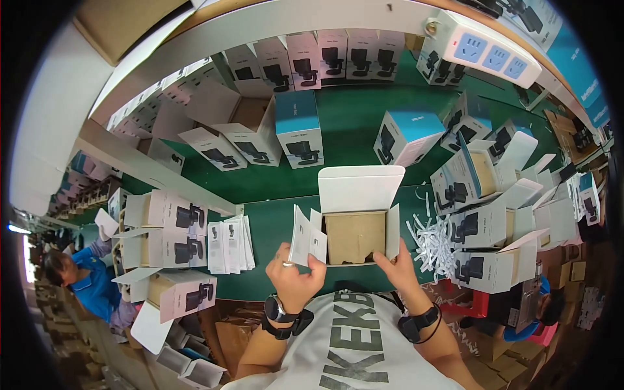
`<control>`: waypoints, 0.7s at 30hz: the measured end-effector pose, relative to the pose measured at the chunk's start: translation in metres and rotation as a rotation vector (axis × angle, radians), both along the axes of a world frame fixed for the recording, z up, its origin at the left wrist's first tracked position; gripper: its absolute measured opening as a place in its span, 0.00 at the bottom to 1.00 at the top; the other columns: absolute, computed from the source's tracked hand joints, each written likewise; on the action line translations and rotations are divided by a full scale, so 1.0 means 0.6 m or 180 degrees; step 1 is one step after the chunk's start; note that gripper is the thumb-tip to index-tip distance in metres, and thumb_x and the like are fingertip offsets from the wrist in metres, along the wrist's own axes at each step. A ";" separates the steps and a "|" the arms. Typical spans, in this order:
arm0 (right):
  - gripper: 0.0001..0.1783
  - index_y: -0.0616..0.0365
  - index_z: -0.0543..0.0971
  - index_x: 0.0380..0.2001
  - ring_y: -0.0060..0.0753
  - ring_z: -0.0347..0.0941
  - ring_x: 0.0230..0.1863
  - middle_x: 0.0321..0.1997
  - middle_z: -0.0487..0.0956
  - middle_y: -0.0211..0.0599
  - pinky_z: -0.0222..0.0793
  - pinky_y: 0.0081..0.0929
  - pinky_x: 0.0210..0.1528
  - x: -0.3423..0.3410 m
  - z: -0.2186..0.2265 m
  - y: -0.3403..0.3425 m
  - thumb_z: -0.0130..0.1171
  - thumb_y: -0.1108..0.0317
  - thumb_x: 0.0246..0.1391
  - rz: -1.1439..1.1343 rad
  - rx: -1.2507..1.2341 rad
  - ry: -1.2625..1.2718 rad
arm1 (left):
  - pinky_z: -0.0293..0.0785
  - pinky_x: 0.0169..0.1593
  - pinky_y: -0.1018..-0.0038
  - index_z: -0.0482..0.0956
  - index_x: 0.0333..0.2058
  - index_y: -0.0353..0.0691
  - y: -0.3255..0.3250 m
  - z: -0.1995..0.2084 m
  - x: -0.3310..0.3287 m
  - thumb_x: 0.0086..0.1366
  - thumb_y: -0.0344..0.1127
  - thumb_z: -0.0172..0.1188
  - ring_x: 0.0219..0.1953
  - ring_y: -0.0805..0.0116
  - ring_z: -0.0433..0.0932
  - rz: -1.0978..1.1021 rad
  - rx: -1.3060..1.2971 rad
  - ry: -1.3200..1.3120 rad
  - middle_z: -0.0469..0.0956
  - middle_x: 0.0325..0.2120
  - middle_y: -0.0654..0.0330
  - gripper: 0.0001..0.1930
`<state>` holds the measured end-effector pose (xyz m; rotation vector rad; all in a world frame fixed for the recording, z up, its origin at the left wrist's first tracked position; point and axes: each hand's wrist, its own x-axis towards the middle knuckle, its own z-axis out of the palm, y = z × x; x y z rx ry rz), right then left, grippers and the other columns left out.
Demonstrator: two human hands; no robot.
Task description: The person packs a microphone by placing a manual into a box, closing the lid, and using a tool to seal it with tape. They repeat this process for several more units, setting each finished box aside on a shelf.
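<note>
While the open box (359, 190) sits on a green table (276, 218) close to the person, many more boxes crowd around it. To its left lies a spread pile of printed leaflets (227, 246), with a stack of open-ended boxes (184, 252) beyond that; to its right are a heap of white paper strips (434, 247) and more boxes with raised flaps (480, 229). Behind it, well apart, stand two blue-topped boxes (298, 133) (408, 135) and a row of upright boxes (331, 60). A white power strip (486, 51) is mounted behind it to the right, and a co-worker in a blue shirt (95, 285) is far off to its left.

The open box faces upward, its mouth slightly longer from side to side than from near to far. Its back flap rises away from the person, and brown cardboard (355, 235) fills the opening. A folded leaflet (305, 235) is tilted at its left side, long axis running away from the person.

The left hand (296, 278) pinches that leaflet by its near end, so most of it extends beyond the fingers. The right hand (400, 268) holds the open box at its near right corner, thumb over the near edge; the box lies between both hands.
</note>
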<state>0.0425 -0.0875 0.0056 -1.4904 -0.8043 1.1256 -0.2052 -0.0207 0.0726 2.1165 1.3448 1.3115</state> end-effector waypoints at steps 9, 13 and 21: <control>0.29 0.66 0.74 0.61 0.17 0.72 0.41 0.46 0.81 0.29 0.70 0.19 0.44 0.075 -0.023 -0.045 0.71 0.66 0.61 0.0950 -0.0376 -0.0270 | 0.68 0.22 0.60 0.76 0.34 0.31 0.021 -0.036 0.020 0.55 0.22 0.62 0.19 0.45 0.73 0.0473 0.0385 -0.0352 0.75 0.24 0.48 0.08; 0.24 0.65 0.74 0.58 0.17 0.72 0.41 0.45 0.81 0.29 0.70 0.18 0.45 0.063 -0.034 -0.046 0.68 0.69 0.63 0.0930 -0.0399 -0.0116 | 0.69 0.24 0.60 0.76 0.34 0.32 0.040 -0.040 0.027 0.56 0.22 0.62 0.21 0.45 0.74 0.0433 0.0280 -0.0601 0.75 0.26 0.49 0.06; 0.20 0.65 0.74 0.56 0.17 0.73 0.43 0.45 0.82 0.31 0.71 0.19 0.47 0.081 -0.043 -0.058 0.66 0.70 0.65 0.0771 -0.0410 -0.0094 | 0.76 0.36 0.62 0.79 0.39 0.32 0.000 0.003 0.029 0.59 0.26 0.66 0.36 0.47 0.79 0.0289 0.0117 -0.0208 0.77 0.40 0.46 0.10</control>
